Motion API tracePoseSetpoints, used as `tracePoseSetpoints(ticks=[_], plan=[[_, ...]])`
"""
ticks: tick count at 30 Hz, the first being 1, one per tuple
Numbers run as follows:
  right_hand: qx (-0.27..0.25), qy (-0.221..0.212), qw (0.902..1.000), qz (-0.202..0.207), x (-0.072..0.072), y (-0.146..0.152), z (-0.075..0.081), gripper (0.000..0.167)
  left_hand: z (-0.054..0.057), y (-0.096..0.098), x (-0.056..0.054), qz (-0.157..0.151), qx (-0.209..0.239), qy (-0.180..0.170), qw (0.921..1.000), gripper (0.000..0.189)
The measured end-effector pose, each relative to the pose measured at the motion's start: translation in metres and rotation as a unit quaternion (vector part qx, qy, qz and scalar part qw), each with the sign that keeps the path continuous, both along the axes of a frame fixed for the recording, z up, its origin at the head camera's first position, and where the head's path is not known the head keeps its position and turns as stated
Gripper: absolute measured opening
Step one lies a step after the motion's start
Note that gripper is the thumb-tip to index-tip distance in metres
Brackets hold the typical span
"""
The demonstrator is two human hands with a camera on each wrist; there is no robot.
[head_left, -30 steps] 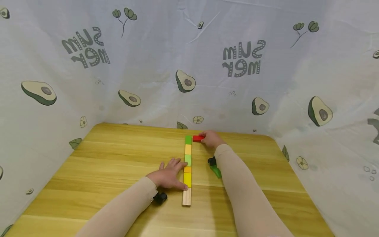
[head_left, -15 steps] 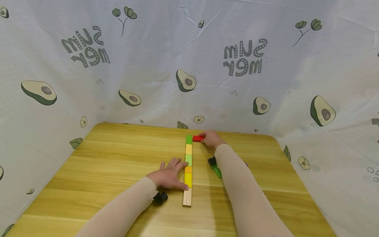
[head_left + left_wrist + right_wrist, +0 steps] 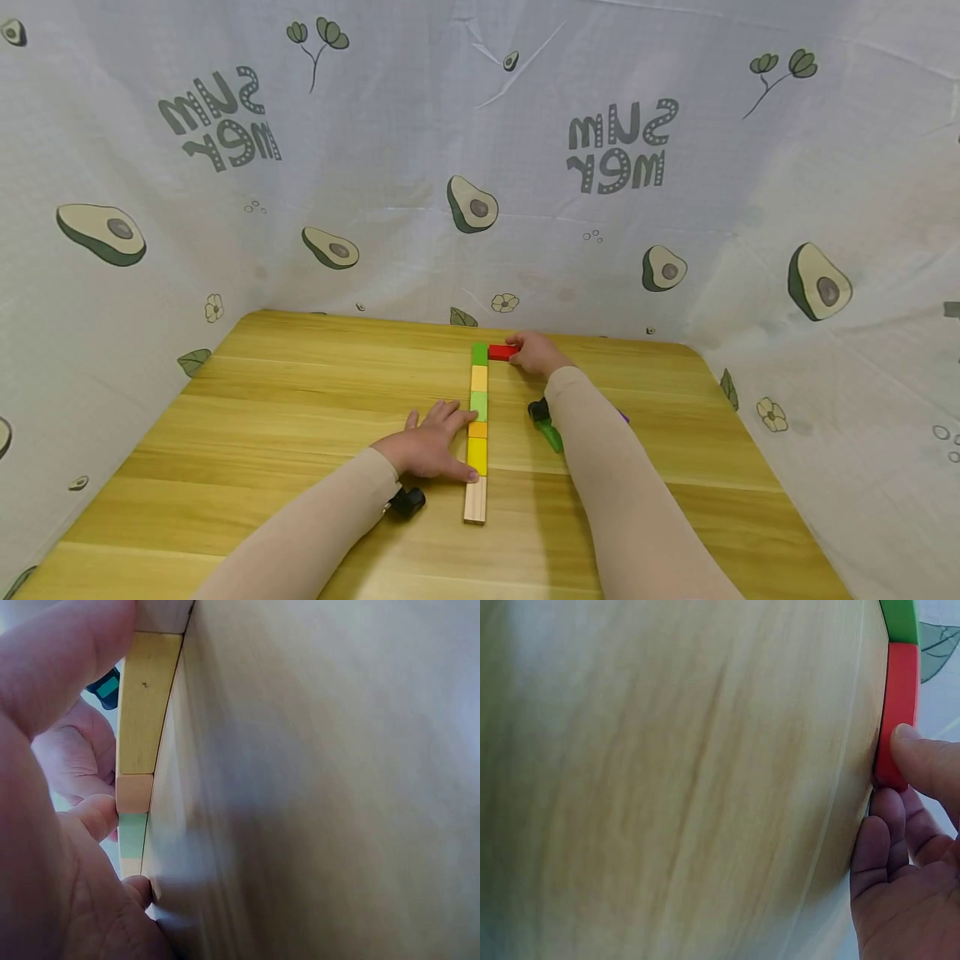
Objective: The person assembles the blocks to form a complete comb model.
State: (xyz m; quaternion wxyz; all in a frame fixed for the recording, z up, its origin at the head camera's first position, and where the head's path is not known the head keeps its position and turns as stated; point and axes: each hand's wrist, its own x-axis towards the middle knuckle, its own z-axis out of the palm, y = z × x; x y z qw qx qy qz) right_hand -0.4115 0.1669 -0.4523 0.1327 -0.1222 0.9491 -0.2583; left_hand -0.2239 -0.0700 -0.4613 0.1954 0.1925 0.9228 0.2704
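Several blocks lie end to end in a straight row running away from me. From near to far they are plain wood (image 3: pixel 475 500), yellow (image 3: pixel 477 457), orange (image 3: pixel 477 430), light green (image 3: pixel 480 402), pale orange (image 3: pixel 479 379) and green (image 3: pixel 480 355). My left hand (image 3: pixel 427 447) is spread beside the row, thumb tip at the yellow block's near end, a fingertip at the light green block. With thumb and fingers, my right hand (image 3: pixel 537 353) pinches the right end of a red block (image 3: pixel 902 697). That block lies crosswise, its left end against the far green block (image 3: pixel 901 619).
A green piece (image 3: pixel 551 435) lies on the wooden table (image 3: pixel 315 383), partly under the right forearm. A bit of something purple (image 3: pixel 624 416) shows past the right sleeve. Patterned cloth (image 3: pixel 405 158) hangs behind the table's far edge. Each wrist carries a black camera (image 3: pixel 407 502).
The thin gap between the red block and the far green block has closed. Both hands keep nearly the same place and pose; the head view has shifted slightly.
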Motion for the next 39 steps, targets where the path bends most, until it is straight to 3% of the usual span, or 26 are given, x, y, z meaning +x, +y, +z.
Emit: tracePoseSetpoints(ticks=[39], plan=[[-0.022, -0.015, 0.9989, -0.038, -0.0024, 0.0021, -0.0045, 0.047, -0.0035, -0.0004, -0.0025, -0.001, -0.002, 0.002, 1.0000, 0.099]])
